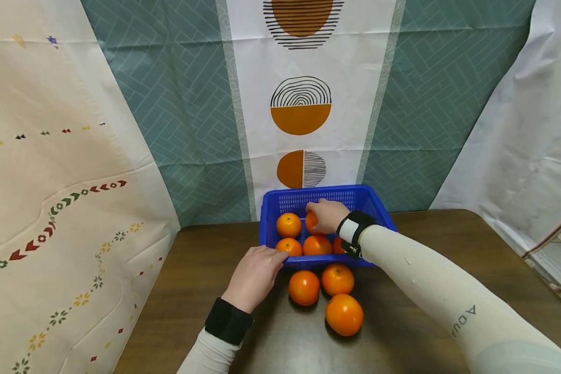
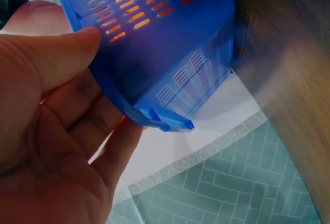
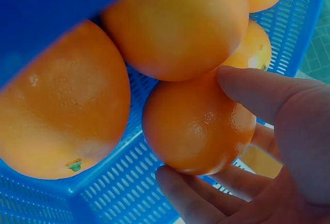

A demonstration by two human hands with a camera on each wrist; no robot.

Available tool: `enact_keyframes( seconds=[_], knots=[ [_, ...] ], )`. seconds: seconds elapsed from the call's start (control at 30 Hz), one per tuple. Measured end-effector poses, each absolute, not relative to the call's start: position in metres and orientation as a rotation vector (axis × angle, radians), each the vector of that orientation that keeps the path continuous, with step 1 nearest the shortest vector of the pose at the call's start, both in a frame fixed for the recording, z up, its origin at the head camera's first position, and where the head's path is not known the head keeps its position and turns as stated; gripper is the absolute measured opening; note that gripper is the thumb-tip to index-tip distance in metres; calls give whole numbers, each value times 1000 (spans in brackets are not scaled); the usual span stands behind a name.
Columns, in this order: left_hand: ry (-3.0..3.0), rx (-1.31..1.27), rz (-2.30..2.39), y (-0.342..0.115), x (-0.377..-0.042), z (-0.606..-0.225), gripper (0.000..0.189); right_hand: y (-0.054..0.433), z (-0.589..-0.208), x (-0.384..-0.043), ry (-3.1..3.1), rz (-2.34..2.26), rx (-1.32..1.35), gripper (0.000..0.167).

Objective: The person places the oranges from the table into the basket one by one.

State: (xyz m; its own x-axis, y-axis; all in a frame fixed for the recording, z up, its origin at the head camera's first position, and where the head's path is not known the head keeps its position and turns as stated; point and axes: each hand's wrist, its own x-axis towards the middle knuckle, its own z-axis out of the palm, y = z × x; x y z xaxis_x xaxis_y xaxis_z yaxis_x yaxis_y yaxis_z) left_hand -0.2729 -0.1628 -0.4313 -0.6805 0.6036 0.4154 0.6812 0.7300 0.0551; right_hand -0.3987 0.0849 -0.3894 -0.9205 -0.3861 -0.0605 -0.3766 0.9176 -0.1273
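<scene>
A blue plastic basket (image 1: 324,193) with slotted walls stands at the back of the table and holds several oranges. My right hand (image 1: 329,215) reaches into it, thumb and fingers round an orange (image 3: 198,123). In the right wrist view that orange touches another orange (image 3: 180,23) above it. My left hand (image 1: 259,272) pinches the basket's near-left rim (image 2: 111,92), thumb outside against the wall. Just in front of the basket lie three oranges on the table: a left one (image 1: 304,287), one by the basket (image 1: 338,279) and the nearest one (image 1: 344,315).
The brown wooden table (image 1: 201,296) extends to both sides of the basket. Behind it hangs a patterned green and white cloth (image 1: 201,130). A cream cloth (image 1: 65,208) with small printed motifs drapes at the left, and a pale cloth (image 1: 519,156) at the right.
</scene>
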Motion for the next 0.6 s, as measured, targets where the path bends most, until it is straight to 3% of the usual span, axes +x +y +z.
enact_keyframes(
  seconds=[0.33, 0.6],
  knots=[
    [-2526, -1015, -287, -162, -272, -433, 18, 82, -388, -395, 2957, -161, -556, 56],
    [-2541, -996, -281, -163, -273, -431, 19, 94, -428, -436, 2918, -47, -624, 53]
  ],
)
